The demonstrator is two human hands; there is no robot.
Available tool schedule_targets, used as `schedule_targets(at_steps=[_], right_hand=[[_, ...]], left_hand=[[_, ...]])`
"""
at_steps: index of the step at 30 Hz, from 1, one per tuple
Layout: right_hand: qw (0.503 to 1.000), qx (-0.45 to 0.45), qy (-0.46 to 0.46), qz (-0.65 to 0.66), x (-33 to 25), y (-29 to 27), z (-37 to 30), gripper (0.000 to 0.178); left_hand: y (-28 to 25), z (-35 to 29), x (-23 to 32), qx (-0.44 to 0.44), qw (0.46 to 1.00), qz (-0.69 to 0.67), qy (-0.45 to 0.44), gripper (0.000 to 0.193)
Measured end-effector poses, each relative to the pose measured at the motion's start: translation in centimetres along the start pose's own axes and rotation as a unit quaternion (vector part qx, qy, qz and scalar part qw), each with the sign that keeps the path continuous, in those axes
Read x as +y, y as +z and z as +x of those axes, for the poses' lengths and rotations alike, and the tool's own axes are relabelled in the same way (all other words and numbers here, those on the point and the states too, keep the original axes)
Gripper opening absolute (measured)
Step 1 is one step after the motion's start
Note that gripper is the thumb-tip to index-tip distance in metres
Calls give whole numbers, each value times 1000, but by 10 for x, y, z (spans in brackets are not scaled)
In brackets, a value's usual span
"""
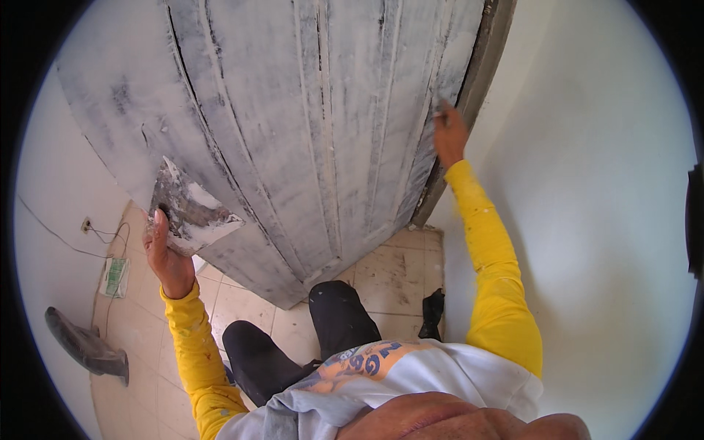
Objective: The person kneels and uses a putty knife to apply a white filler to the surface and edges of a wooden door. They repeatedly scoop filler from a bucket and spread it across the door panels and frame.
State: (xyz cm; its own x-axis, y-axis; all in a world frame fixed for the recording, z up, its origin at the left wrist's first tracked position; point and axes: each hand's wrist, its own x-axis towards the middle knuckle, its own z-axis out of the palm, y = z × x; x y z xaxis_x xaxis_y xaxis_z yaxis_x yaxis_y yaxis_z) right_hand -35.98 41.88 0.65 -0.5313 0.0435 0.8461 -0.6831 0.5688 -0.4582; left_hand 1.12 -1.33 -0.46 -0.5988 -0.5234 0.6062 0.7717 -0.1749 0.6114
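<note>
My left hand (167, 257) grips the lower left corner of a flat, angular plate (192, 209) smeared with white putty, its thumb on the upper face. The plate is in front of the lower left of a tall grooved door (271, 132), coated in patchy white and grey. My right hand (450, 135) is raised at the door's right side, near the frame. Its fingers are closed around a small dark thing whose kind is blurred by motion. Both my sleeves are yellow.
A brown door frame (469, 95) meets the white wall (601, 183) on the right. A dark object (433, 314) lies on the tiled floor (396, 271) by that wall. At left are a fan-like dark object (86, 345), a green-and-white packet (115, 277) and a cable from a wall socket (86, 225).
</note>
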Motion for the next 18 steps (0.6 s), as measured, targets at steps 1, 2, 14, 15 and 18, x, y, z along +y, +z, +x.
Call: schedule_targets(at_steps=[1, 2, 14, 15, 18], right_hand=[[999, 2, 20, 25, 12, -11, 7, 41], [999, 33, 2, 13, 10, -21, 27, 41], [983, 66, -169, 29, 46, 10, 55, 37], [991, 34, -126, 39, 51, 15, 17, 37], [993, -56, 80, 73, 39, 3, -13, 40]], left_hand=[[6, 0, 0, 3, 1000, 0, -1, 31], [9, 0, 1, 8, 1000, 1, -5, 31], [25, -5, 5, 26, 999, 10, -22, 31], [22, -4, 6, 24, 999, 15, -24, 31], [8, -3, 14, 12, 999, 33, -27, 31]])
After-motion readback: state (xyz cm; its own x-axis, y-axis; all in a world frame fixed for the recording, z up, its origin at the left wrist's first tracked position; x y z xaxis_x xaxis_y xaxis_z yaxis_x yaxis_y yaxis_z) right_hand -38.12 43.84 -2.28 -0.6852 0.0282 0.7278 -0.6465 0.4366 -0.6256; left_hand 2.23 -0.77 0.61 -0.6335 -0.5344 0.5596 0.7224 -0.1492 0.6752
